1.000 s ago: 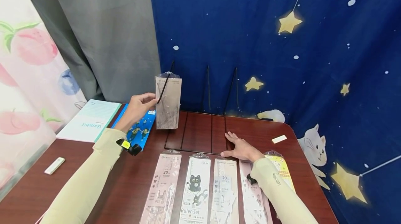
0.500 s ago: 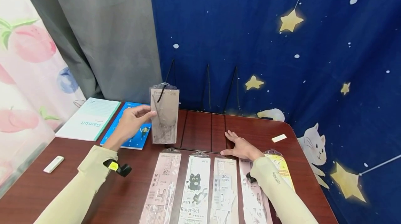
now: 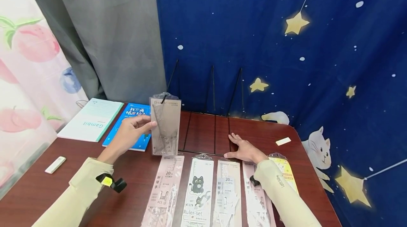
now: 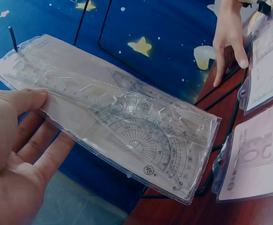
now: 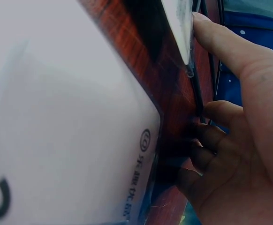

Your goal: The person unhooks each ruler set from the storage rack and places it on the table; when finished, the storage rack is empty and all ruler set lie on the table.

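Note:
My left hand (image 3: 130, 133) pinches the left edge of a clear packet of rulers (image 3: 165, 126), thumb on one face and fingers behind. In the left wrist view, a straight ruler and a 45° set square with a protractor (image 4: 141, 145) show inside. The packet stands upright, and the tip of a black wire hook (image 3: 164, 99) pokes through its top hole. This hook belongs to a black wire rack (image 3: 215, 133) with several prongs. Over the rack's front right corner my right hand (image 3: 245, 149) rests, fingers spread on the base wires.
Along the front lie a pink ruler packet (image 3: 163, 188), a white cat ruler set (image 3: 198, 191), a beige packet (image 3: 228, 191), another pink one and a yellow one (image 3: 284, 170). Notebooks (image 3: 92, 121) and a blue book (image 3: 135, 108) lie left; white erasers (image 3: 55, 165) flank both sides.
My left hand has drawn the packet toward me and down along the left hook, from partway along it to near its tip. The right hand has stayed on the rack.

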A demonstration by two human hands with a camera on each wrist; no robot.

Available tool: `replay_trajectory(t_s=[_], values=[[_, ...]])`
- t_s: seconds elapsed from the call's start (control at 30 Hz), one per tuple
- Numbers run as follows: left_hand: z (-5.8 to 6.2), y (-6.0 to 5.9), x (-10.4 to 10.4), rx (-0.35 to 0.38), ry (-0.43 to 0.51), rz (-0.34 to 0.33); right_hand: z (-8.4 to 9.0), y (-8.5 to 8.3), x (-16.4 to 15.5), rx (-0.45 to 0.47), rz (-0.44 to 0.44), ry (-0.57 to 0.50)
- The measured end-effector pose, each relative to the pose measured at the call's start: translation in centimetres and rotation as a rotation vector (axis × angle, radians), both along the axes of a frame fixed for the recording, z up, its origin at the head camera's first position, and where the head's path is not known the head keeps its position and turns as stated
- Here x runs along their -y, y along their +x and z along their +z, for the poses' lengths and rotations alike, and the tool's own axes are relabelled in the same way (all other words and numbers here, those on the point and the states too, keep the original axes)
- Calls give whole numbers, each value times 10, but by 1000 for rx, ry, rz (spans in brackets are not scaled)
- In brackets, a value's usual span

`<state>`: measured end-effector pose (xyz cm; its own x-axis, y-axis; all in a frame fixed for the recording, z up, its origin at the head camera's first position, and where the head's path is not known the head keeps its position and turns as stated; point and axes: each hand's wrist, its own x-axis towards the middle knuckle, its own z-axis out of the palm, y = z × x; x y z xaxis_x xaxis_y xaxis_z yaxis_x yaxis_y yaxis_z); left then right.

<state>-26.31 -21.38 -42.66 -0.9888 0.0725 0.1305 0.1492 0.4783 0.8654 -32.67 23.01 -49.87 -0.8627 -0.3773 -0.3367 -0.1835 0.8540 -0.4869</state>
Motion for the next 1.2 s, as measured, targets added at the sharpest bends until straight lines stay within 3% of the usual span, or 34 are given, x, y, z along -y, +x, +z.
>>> replay_trajectory(t_s=[0.23, 0.4, 0.67, 0.87, 1.0, 1.2], values=[[-1, 14, 1, -40, 45, -28, -1, -1, 0, -10, 5, -9], [0, 24, 0, -27, 77, -37, -2, -1, -1, -9, 8, -1], [2, 48, 10, -5, 43, -19, 0, -1, -1, -6, -3, -3], [-11, 67, 38, 118, 110, -67, 0, -1, -1, -7, 7, -14], [-29, 78, 61, 250, 144, -86, 0, -2, -1, -8, 6, -17], [-62, 94, 83, 450, 218, -177, 0, -2, -3, -2, 8, -9]])
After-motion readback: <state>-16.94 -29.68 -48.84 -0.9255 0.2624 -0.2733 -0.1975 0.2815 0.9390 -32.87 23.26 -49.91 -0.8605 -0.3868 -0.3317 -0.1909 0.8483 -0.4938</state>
